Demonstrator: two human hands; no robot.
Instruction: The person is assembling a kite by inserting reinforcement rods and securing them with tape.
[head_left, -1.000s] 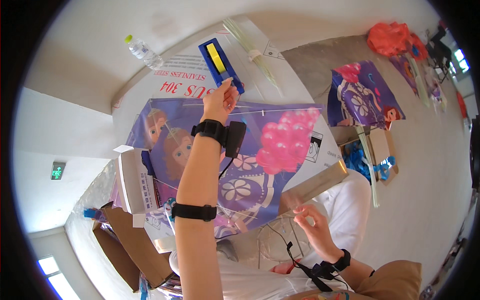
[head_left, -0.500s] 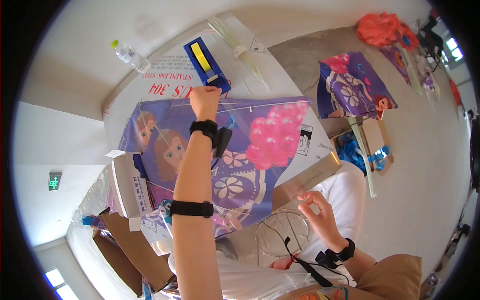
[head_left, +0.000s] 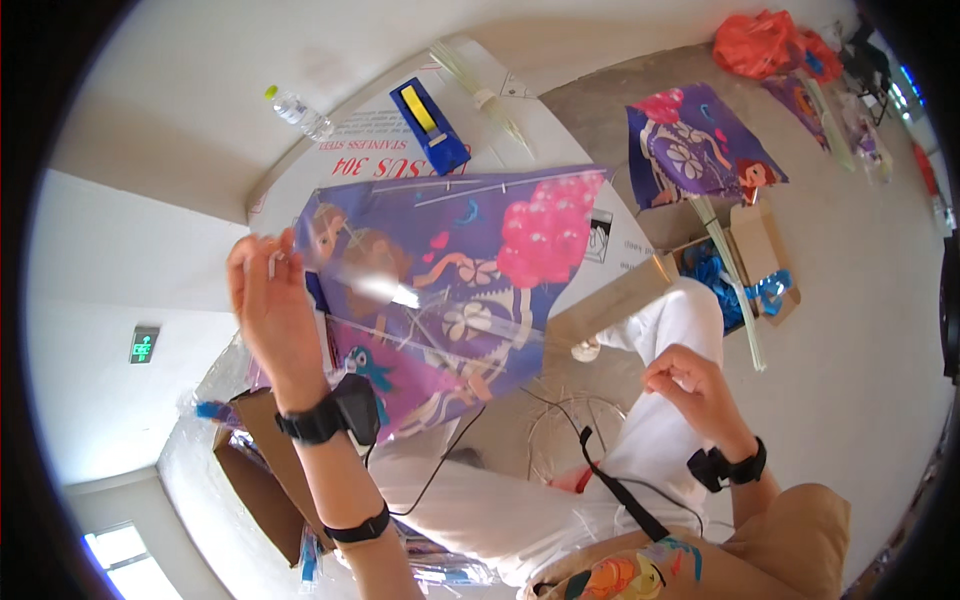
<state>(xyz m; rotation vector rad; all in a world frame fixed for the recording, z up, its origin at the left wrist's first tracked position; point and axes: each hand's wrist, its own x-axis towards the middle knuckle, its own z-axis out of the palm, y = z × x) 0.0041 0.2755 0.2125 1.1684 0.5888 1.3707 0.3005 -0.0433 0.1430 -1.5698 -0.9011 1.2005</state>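
A purple kite sail printed with a cartoon princess and pink balloons lies in front of me, with a thin pale rod along its far edge. My left hand is raised at the sail's left edge, fingers bent together; whether something small is between them I cannot make out. My right hand hovers over my right thigh with its fingers pinched, their contents too small to tell. Beyond the sail sits a blue tape dispenser with a yellow core, apart from both hands.
Beside the dispenser lies a bundle of pale rods; a clear bottle stands at far left. Rightward are another printed sail, more rods and a carton with blue material. A brown carton stands at lower left.
My left hand has left the tape dispenser's near end and moved left and back toward me. My right hand has shifted right and slightly farther away. The white box at left is now mostly hidden.
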